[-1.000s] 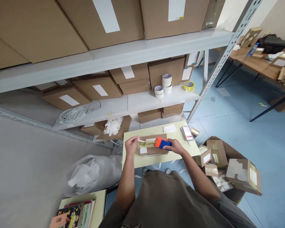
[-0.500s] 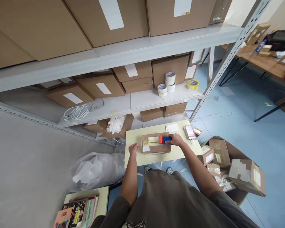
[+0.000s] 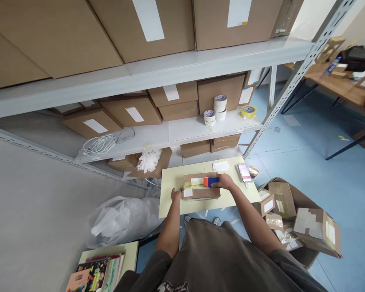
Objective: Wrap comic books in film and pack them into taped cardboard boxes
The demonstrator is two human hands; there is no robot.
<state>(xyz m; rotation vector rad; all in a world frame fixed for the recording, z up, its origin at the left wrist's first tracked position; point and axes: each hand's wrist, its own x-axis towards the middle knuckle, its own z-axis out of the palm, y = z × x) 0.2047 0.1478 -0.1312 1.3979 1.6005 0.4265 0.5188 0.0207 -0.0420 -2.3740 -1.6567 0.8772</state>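
Note:
A small brown cardboard box (image 3: 200,194) lies on a pale yellow tabletop (image 3: 170,207), with white labels and clear yellowish tape across its top. My right hand (image 3: 226,181) grips a blue and orange tape dispenser (image 3: 212,182), which rests on the top near the right end. At the box's left end is my left hand (image 3: 177,194), its fingers apart and against the edge where the tape comes over. Its fingertips are partly hidden. Beyond the box lies a piece of white paper (image 3: 221,166).
Shelving with cartons (image 3: 142,109) rises in front; white tape rolls (image 3: 220,103) and a yellow roll (image 3: 248,111) stand on it. A large open carton of boxes (image 3: 313,227) is on the floor at right. A filled plastic bag (image 3: 124,221) lies at left.
My left hand, earlier closed at the tape's end out to the left, has moved in to the box's left end and opened. The tape dispenser has stayed nearly in place.

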